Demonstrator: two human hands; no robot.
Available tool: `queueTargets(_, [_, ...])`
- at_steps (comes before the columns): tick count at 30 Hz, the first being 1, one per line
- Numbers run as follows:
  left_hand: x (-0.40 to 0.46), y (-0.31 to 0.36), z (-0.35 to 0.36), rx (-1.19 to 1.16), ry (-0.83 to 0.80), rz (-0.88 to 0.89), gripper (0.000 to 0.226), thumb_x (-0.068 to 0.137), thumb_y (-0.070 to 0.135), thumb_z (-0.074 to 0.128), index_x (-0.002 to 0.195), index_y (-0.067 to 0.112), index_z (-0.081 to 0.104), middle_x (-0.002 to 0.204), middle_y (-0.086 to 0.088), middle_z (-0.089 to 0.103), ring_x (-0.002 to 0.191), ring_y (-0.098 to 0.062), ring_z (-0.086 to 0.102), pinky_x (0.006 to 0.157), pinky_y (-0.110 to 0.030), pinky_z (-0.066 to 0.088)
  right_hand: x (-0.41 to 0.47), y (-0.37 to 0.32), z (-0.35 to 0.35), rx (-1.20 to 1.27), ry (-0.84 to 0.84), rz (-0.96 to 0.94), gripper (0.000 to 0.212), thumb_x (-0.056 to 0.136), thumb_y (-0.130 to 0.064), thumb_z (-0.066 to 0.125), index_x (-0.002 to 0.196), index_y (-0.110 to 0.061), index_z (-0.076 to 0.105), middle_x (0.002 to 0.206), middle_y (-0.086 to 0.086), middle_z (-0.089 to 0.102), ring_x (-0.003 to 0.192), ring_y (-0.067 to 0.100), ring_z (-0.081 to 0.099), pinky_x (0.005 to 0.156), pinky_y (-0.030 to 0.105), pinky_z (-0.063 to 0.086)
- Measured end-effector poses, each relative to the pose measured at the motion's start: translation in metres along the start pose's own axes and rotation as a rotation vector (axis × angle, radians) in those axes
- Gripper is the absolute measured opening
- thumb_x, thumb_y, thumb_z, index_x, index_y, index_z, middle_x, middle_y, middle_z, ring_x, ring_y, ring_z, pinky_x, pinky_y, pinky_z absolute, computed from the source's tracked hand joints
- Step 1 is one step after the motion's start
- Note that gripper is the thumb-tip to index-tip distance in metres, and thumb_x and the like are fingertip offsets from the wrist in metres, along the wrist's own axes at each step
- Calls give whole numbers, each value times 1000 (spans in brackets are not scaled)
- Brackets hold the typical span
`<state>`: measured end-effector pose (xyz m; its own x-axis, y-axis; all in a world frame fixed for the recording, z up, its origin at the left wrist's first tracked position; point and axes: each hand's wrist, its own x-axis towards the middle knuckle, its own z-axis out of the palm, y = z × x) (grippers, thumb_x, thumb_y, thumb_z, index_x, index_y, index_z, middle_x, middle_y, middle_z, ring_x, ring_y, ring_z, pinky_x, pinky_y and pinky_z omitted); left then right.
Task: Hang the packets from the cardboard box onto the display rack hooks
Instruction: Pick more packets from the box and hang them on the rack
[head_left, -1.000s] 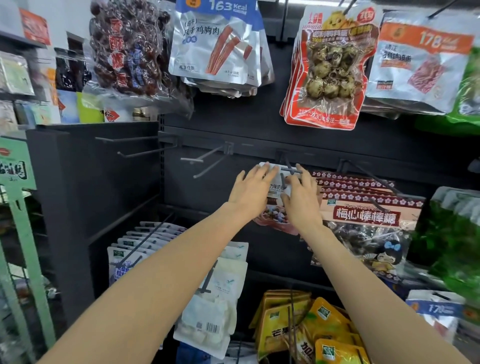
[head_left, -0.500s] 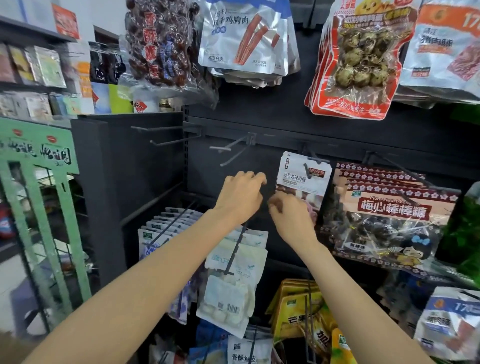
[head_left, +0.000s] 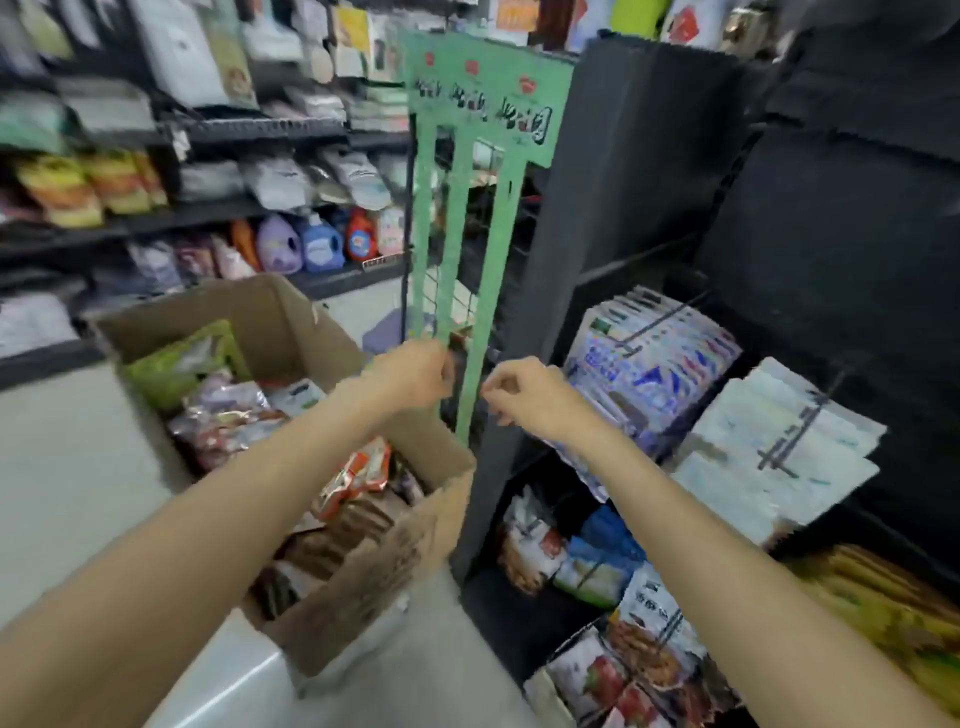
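Plenty of packets (head_left: 228, 421) sit in the cardboard box (head_left: 363, 577) on the floor, so lots left to hang. Left hand (head_left: 410, 371) and right hand (head_left: 524, 395) hover loosely curled, holding nothing, beside the part-stocked display rack (head_left: 810, 218).

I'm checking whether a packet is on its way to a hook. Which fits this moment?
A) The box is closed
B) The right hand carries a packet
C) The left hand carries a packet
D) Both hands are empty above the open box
D: the left hand and right hand hang loosely curled with nothing in them, over the open cardboard box where packets lie.
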<state>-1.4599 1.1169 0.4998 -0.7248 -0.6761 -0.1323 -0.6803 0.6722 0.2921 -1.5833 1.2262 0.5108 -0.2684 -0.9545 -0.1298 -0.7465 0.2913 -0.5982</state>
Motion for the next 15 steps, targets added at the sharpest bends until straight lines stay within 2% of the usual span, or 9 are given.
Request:
queueTargets(2, [-21, -46, 14, 40, -77, -116, 7, 88, 17, 55, 89, 15, 62, 93, -16, 63, 88, -29, 61, 74, -34, 47, 17, -20, 40, -16, -113, -50, 17, 97, -15, 49, 102, -11, 65, 103, 8, 66, 86, 23, 65, 78, 32, 52])
queueTargets(3, [-30, -66, 21, 60, -123, -164, 14, 89, 20, 55, 94, 11, 65, 97, -18, 65, 92, -30, 62, 76, -34, 47, 23, -31, 57, -17, -164, -77, 19, 97, -16, 49, 105, -9, 65, 104, 8, 65, 88, 23, 65, 76, 32, 51])
queueTargets(6, [-53, -116, 48, 109, -301, -294, 29, 88, 24, 56, 106, 3, 65, 112, -18, 65, 105, -32, 60, 85, -36, 47, 39, -55, 111, -17, -296, -108, 18, 94, -12, 51, 98, -1, 65, 88, 14, 65, 92, 30, 64, 71, 35, 45])
queueTargets(8, [-65, -138, 62, 126, -428, -362, 21, 87, 21, 59, 98, 4, 63, 115, -14, 64, 107, -31, 59, 86, -34, 47, 49, -63, 150, -92, -385, -101, 20, 91, -10, 53, 97, 7, 62, 87, 22, 62, 93, 34, 60, 64, 36, 35])
queueTargets(10, [-73, -148, 70, 96, -529, -409, 8, 84, 15, 65, 85, 12, 58, 114, -13, 63, 109, -30, 59, 87, -35, 47, 56, -69, 185, -178, -523, -111, 24, 90, -16, 58, 101, 5, 59, 93, 20, 63, 95, 33, 58, 60, 30, 36])
queueTargets(11, [-75, -152, 75, 94, -553, -419, 12, 82, 14, 68, 86, 16, 57, 114, -15, 63, 108, -30, 60, 87, -36, 48, 58, -72, 200, -218, -599, -117, 33, 90, -22, 61, 112, 1, 57, 105, 18, 63, 102, 33, 57, 67, 28, 41])
queueTargets(13, [-77, -161, 86, 121, -555, -410, 27, 80, 18, 69, 105, 9, 64, 116, -15, 63, 108, -31, 60, 88, -38, 49, 61, -74, 226, -304, -708, -127, 60, 86, -35, 65, 134, -5, 43, 131, 13, 53, 118, 31, 51, 90, 31, 43])
queueTargets(15, [-79, -170, 97, 120, -538, -397, 34, 82, 21, 66, 112, 6, 61, 119, -15, 60, 109, -32, 57, 93, -38, 49, 62, -72, 248, -349, -780, -115, 81, 80, -47, 68, 143, -11, 32, 138, 7, 49, 122, 28, 48, 99, 34, 41])
